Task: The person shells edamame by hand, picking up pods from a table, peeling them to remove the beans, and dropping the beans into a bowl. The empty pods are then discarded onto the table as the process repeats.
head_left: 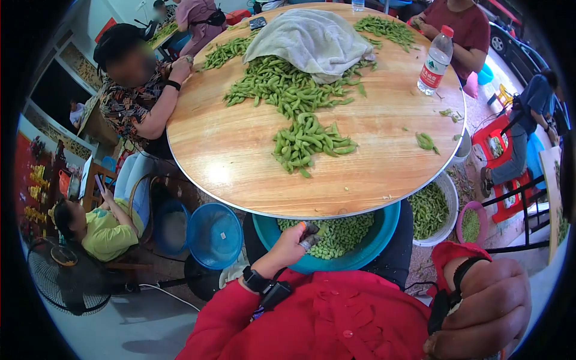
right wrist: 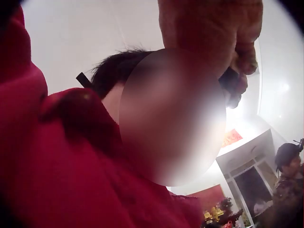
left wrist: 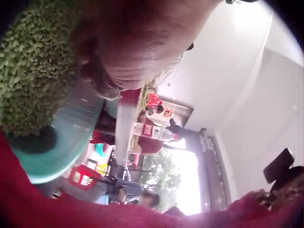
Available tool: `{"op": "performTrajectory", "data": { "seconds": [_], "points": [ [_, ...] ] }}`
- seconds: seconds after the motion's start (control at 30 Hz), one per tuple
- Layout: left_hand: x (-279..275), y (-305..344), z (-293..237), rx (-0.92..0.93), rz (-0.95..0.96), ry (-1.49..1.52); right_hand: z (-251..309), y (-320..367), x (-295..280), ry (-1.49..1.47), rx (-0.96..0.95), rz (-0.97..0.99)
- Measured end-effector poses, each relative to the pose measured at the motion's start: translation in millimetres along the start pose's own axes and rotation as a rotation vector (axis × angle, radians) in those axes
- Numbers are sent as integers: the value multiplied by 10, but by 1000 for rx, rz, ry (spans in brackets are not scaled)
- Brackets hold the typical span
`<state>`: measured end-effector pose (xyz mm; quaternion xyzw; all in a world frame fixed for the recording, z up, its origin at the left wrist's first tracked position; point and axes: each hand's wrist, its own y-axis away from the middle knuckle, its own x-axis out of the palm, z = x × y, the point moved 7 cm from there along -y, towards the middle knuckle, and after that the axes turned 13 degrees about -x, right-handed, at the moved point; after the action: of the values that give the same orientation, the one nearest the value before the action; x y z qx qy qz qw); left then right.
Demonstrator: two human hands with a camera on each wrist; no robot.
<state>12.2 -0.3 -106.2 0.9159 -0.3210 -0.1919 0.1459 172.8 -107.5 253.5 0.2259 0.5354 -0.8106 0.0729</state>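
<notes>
My left hand point(head_left: 284, 248) is over the teal basin point(head_left: 387, 237), its fingers bent and coverings on some fingertips. Shelled green beans point(head_left: 345, 237) fill much of the basin, below the table's near edge. A small yellow-green bit shows by the fingertips; I cannot tell whether they pinch it. In the left wrist view, the same hand point(left wrist: 147, 42) hides its own fingers in part. My right hand point(head_left: 489, 306) is raised close to the head camera, fingers bent. The right wrist view has this hand point(right wrist: 209, 28) beside the head, a dark object point(right wrist: 230, 81) by its fingers.
Bean pods point(head_left: 273, 87) lie heaped on the round wooden table point(head_left: 210, 138), partly under a grey cloth point(head_left: 309, 39). A water bottle point(head_left: 435, 63) stands at the right. A white basket of pods point(head_left: 447, 192) and blue basins point(head_left: 216, 234) flank me. People sit around the table.
</notes>
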Motion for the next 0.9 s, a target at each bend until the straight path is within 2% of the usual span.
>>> {"op": "performTrajectory", "data": {
  "seconds": [0.03,0.07,0.13,0.2,0.23,0.27,0.33,0.37,0.47,0.57,0.6,0.7,0.8,0.9],
  "points": [
    [-6,41,-69,26,23,142,35,-14,31,43,46,-58],
    [-2,66,-111,-23,80,224,46,-13,24,88,92,-115],
    [-3,120,-330,-124,203,389,22,139,4,-60,-192,-21],
    [-25,131,-458,-187,187,590,-179,328,89,-105,-173,47],
    [-32,123,-499,-216,179,691,-356,395,152,-76,-15,65],
    [-31,109,-594,-153,226,774,-531,479,216,-44,141,82],
    [-43,132,-816,-112,226,802,-906,736,355,30,447,107],
    [-46,135,-890,-96,226,814,-1109,986,508,-23,578,69],
    [-42,78,-966,-34,189,633,-1534,1765,998,-323,963,-125],
    [-33,78,-1078,144,83,363,-1600,1838,1162,-533,930,-237],
    [-35,94,-1123,222,38,259,-1590,1810,1147,-564,994,-230],
    [-58,173,-1256,384,-190,-167,-1577,1798,1127,-538,1026,-205],
    [-39,221,-1299,390,-285,-386,-1586,1853,1146,-560,1048,-230],
    [-15,213,-1296,489,-334,-447,-1595,1883,1166,-584,1079,-245]
  ]
}}
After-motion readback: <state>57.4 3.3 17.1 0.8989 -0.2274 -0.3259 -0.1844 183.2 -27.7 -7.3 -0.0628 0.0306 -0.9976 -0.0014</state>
